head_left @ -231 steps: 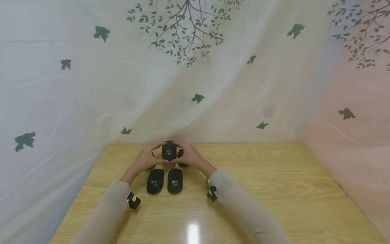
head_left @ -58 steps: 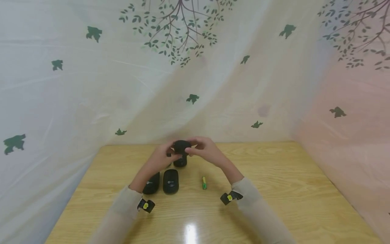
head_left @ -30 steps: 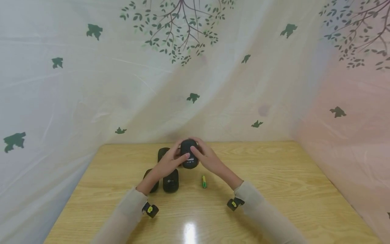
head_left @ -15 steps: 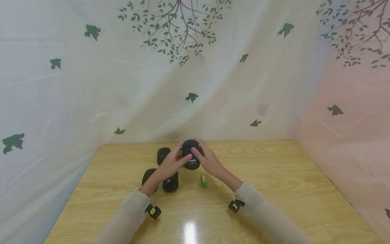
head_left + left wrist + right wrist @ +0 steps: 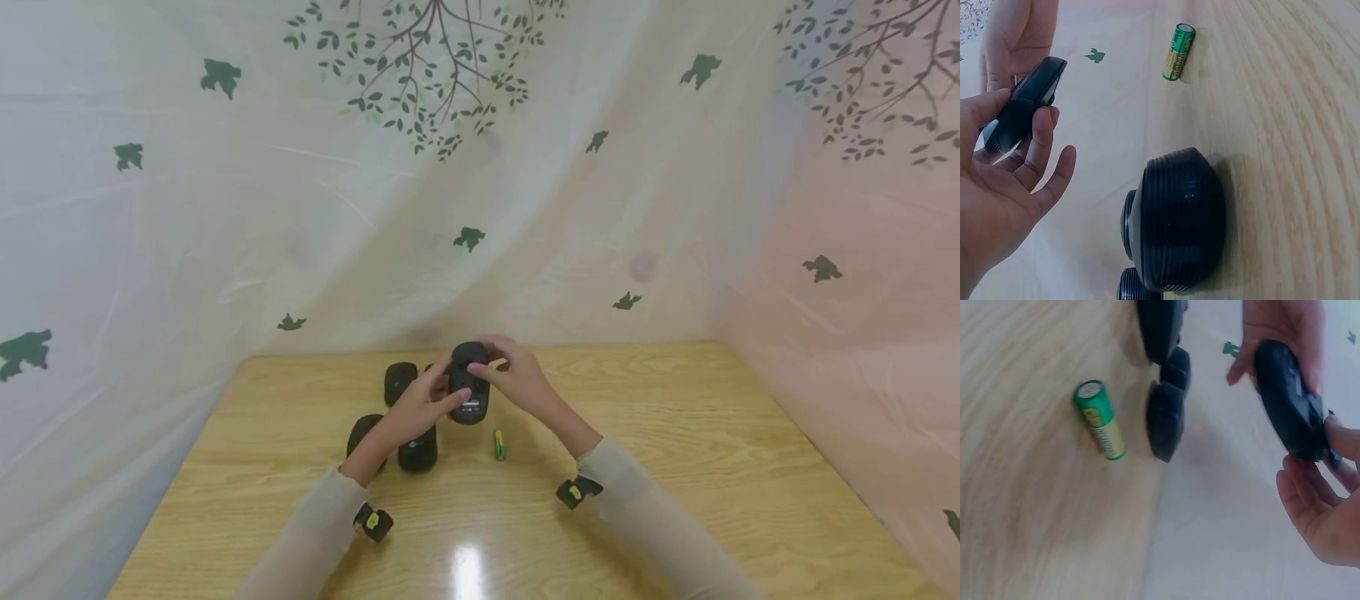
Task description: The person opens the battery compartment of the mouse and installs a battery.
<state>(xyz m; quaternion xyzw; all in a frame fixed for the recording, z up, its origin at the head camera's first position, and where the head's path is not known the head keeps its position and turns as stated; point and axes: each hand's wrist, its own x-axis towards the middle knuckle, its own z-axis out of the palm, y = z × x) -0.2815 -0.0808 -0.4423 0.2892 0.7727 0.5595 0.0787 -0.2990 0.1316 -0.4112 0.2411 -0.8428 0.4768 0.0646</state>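
A black computer mouse [image 5: 470, 385] is held up over the far part of the table, its labelled underside facing the head camera. My left hand [image 5: 420, 407] grips its left side, the thumb near the white label. My right hand [image 5: 523, 385] pinches the far end, thumb on the underside and fingers behind. In the right wrist view a small dark piece [image 5: 1332, 419] shows by the right thumb at that end of the mouse; I cannot tell whether it is a loose cover. A green and yellow battery [image 5: 499, 444] lies on the table just nearer than the mouse.
More black mice rest on the wooden table [image 5: 675, 467]: one at the back left [image 5: 401, 383], and two nearer, a left mouse [image 5: 363, 435] and a right mouse [image 5: 418, 450], partly behind my left arm. A patterned cloth [image 5: 525, 283] hangs along the table's back edge.
Since 1.9 s ago the mouse has shifted right and its label has come into view. Over the last half second my right thumb and fingers have spread at the far end. The battery stays put.
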